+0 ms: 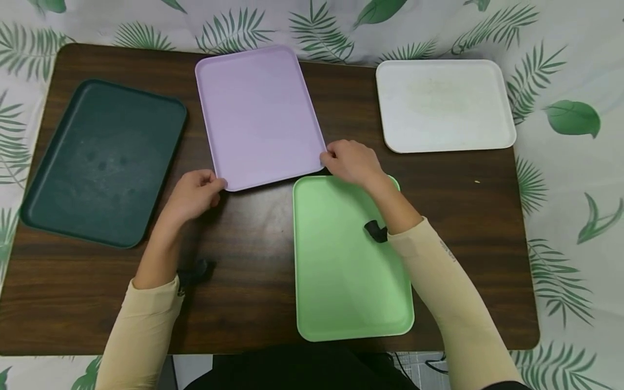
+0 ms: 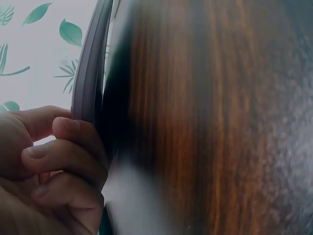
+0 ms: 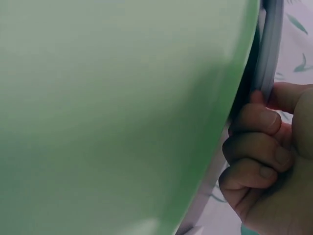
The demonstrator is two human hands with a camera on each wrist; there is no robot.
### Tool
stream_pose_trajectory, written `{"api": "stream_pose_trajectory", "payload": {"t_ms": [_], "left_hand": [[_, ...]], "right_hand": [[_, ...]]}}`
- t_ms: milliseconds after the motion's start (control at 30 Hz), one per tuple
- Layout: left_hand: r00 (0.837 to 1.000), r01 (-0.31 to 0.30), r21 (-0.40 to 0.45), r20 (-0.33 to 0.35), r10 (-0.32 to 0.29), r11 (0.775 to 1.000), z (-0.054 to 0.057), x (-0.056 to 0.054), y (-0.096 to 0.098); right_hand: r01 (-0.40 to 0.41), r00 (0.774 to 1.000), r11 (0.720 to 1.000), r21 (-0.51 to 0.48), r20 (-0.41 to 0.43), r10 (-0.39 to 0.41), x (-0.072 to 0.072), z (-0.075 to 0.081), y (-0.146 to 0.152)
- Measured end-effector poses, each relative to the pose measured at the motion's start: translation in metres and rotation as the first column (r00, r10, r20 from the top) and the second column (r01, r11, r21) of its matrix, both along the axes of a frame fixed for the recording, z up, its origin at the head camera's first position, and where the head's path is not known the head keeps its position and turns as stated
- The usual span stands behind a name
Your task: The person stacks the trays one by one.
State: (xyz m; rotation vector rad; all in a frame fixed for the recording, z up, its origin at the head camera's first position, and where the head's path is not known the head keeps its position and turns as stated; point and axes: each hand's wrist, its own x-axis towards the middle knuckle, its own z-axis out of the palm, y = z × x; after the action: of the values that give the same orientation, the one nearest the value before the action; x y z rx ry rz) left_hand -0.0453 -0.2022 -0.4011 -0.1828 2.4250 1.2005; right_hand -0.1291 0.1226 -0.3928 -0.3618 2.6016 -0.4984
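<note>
A lilac tray lies slightly turned on the dark wooden table, its near edge toward me. My left hand pinches its near left corner, thumb on the rim. At the near right corner my right hand pinches the rim the same way. In the left wrist view the left fingers curl beneath the tray's edge. The right wrist view has the right fingers curled at the tray's edge. Below my right forearm lies a light green tray, its far edge close to the lilac one.
A dark green tray lies at the left of the table. At the far right is a white tray, overlapping the table's right edge. A tiny pale scrap lies on the wood at the right. Leaf-patterned cloth surrounds the table.
</note>
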Motion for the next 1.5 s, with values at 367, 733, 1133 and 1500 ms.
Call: {"api": "stream_pose_trajectory", "payload": {"t_ms": [367, 733, 1133, 1500], "left_hand": [[0.999, -0.03, 0.102, -0.04, 0.034, 0.994, 0.0, 0.005, 0.001], [0.997, -0.037, 0.169, -0.055, 0.047, 0.985, -0.001, 0.017, 0.004], [0.994, -0.028, 0.201, -0.102, 0.049, 0.979, 0.0, 0.031, 0.009], [0.986, 0.004, 0.239, -0.161, 0.036, 0.971, 0.008, 0.041, 0.023]], "right_hand": [[0.007, 0.999, 0.995, -0.097, 0.035, -0.004, 0.001, 0.002, 0.005], [-0.009, 1.0, 0.988, -0.157, 0.009, 0.01, 0.01, 0.006, 0.013], [-0.014, 1.0, 0.978, -0.208, -0.01, 0.012, 0.026, 0.011, 0.024], [0.028, 0.999, 0.975, -0.222, -0.012, -0.031, 0.045, 0.026, 0.044]]}}
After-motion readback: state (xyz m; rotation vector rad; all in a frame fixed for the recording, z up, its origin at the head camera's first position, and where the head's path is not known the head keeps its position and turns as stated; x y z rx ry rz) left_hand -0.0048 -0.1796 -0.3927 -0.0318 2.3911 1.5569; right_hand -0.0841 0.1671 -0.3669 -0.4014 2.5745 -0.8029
